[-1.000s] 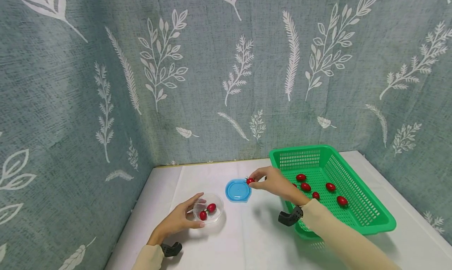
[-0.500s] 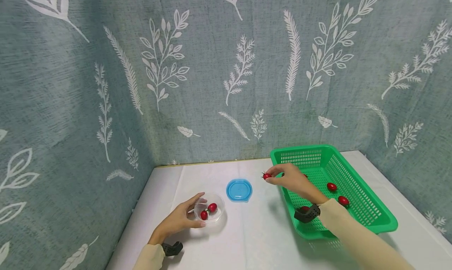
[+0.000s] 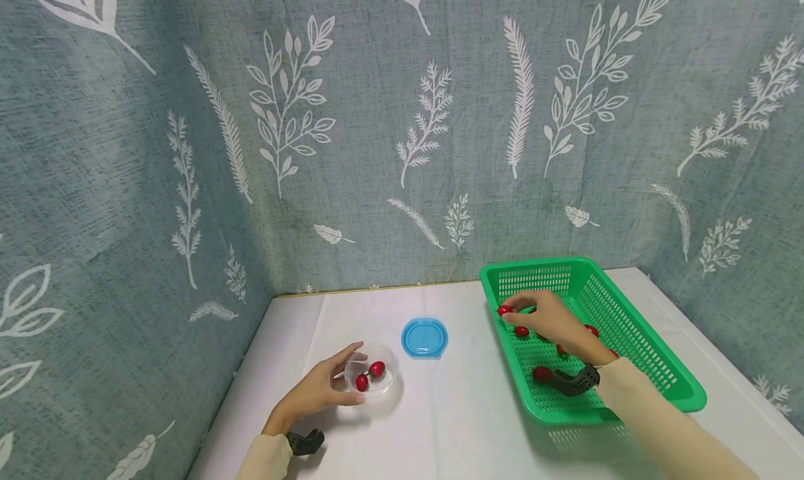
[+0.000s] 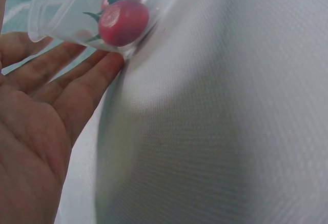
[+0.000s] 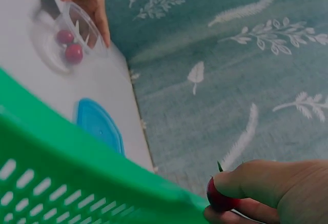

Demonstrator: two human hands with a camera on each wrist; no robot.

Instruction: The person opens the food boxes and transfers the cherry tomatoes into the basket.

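My left hand (image 3: 322,384) holds a small clear plastic tub (image 3: 387,382) on the table, thumb on the near side and fingers round the far side. Two cherry tomatoes with green stems lie inside it; one tomato (image 4: 124,23) shows large in the left wrist view. Over the left part of a green basket (image 3: 681,389), my right hand (image 3: 545,319) pinches a cherry tomato (image 5: 219,196) between thumb and fingers. Several more cherry tomatoes lie on the basket floor, one tomato (image 3: 542,375) near its front left, others partly hidden under the right hand and wrist.
A blue lid (image 3: 424,338) lies flat on the white table (image 3: 465,410), between the tub and the basket. Patterned grey-green cloth (image 3: 377,152) hangs behind the table and along both sides.
My right hand has moved right with its cherry tomato, from beside the blue lid to over the basket's left side. The left hand and the tub have stayed in place.
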